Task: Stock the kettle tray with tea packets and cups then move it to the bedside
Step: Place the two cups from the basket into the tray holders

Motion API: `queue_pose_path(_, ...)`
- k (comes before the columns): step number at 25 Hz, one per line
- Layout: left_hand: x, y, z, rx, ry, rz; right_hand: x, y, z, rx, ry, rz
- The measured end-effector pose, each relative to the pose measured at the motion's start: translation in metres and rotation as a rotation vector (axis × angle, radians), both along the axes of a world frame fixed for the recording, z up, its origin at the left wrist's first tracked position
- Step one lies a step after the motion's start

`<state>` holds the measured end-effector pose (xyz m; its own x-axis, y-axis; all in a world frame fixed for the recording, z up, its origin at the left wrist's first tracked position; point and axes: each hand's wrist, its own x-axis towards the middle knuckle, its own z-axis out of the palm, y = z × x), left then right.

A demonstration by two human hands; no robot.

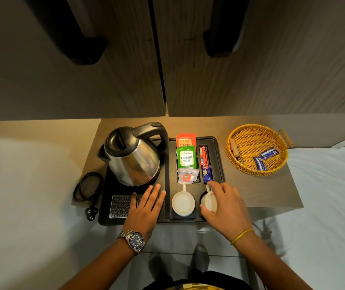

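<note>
While right hand (224, 203) grips one white cup (209, 203), fingers wrapped round it over tray's near-right corner, left hand (146, 206) lies flat, fingers spread, grasping nothing, on black tray (217, 155) beside drip grate (121, 206); second cup (183, 203) upside down just left of it; one steel kettle (135, 158) on tray's left half; two tea packets, orange (186, 140) and green (186, 158), upright in slots; wicker basket (257, 149) on bench (257, 189) holds two blue sachets (264, 158); bare bench between tray and basket; tray's near edge overhangs bench edge.

Black tray (219, 155), steel-grey kettle (134, 162), white cups (183, 203), orange and green packets (186, 152), seemingly golden woven basket (257, 149).
</note>
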<state>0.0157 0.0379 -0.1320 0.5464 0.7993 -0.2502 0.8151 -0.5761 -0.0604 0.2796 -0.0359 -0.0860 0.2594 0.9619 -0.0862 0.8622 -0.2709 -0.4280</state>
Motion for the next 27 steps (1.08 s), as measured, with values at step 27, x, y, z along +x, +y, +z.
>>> queue_pose_path(27, -0.087, 0.013, 0.031, 0.45, -0.627, 0.434, 0.009, -0.008, -0.052, 0.034, 0.866, -0.69)
